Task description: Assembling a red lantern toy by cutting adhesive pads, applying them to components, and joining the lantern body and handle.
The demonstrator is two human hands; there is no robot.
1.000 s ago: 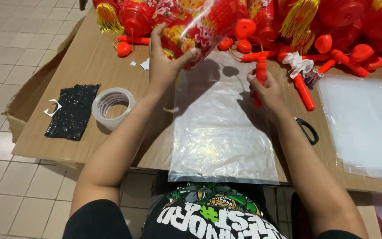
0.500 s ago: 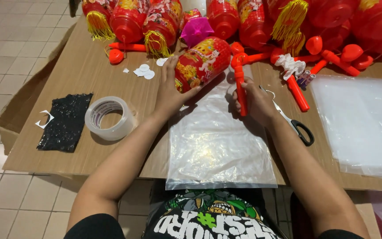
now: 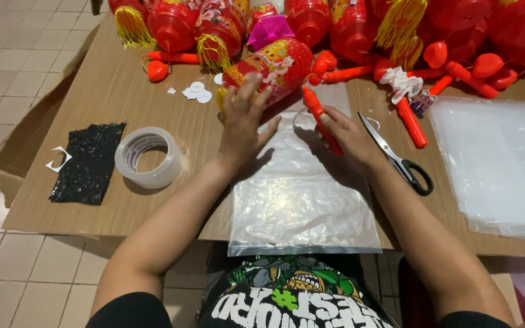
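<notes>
clear plastic bag (image 3: pixel 302 200) flat mid-table

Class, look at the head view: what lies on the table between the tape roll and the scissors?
In the head view, between the tape roll and the scissors lie the clear plastic bag and both hands, left and right, resting over it.

Roll of clear tape (image 3: pixel 147 157) lying flat on the brown cardboard work surface (image 3: pixel 116 91), just right of a black glittery sheet (image 3: pixel 87 161) with a small white paper scrap (image 3: pixel 59 159) at its left edge. Small white paper discs (image 3: pixel 196 92) near the far edge. Black-handled scissors (image 3: pixel 397 156) lying closed, blades pointing away. Stack of clear plastic sheets (image 3: pixel 498 164) at far right. Row of red lanterns with yellow tassels (image 3: pixel 171 24) along the back. Pale tiled floor (image 3: pixel 7 54) at left.
</notes>
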